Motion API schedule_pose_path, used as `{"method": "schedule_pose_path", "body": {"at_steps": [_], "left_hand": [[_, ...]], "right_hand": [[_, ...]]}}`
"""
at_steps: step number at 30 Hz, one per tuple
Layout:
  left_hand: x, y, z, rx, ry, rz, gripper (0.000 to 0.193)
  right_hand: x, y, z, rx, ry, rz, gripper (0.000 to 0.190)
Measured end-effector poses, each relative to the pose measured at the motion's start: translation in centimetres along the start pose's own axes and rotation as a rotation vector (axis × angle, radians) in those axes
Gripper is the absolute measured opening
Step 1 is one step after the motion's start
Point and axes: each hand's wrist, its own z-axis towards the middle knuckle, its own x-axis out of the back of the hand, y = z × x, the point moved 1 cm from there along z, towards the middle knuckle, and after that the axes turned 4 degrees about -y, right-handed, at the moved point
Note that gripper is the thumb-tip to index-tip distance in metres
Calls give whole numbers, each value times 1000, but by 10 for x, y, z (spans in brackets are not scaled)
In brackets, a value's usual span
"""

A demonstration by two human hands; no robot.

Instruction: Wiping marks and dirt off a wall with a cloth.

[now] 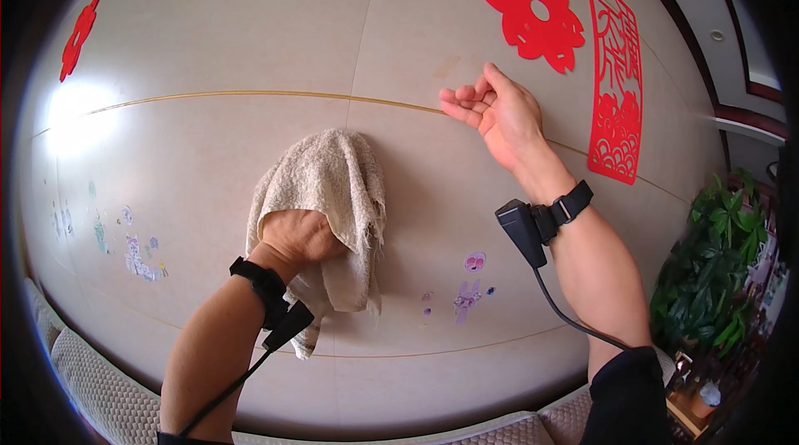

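A pale, worn terry towel [324, 176] with a frayed edge drapes over my left hand [303, 236] against the light tiled wall [249, 145]. Its fingers are hidden beneath the cloth, and one end of the towel hangs down below the wrist. My right hand [509, 111] is raised in front of the wall, holding nothing, with the thumb apart and the fingers loosely curled. It is nearest to a gold strip [406, 105] running across the wall and to a red paper-cut flower [521, 30]. Black devices with cables are strapped to both wrists.
A red paper-cut panel [615, 133] hangs at right, and another red cutout [78, 39] at far left. Small cartoon stickers [137, 257] dot the lower wall, including a purple rabbit [465, 301]. A quilted sofa back [103, 389] runs below; a leafy plant [705, 270] stands at right.
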Motion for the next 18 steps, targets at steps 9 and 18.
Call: {"method": "schedule_pose_path", "body": {"at_steps": [9, 18], "left_hand": [[-6, -4, -5, -10, 43, -29, 17], [-5, -4, -8, -18, -3, 22, 19]], "right_hand": [[12, -11, -3, 17, 76, 25, 37], [9, -5, 2, -11, -23, 102, 37]]}}
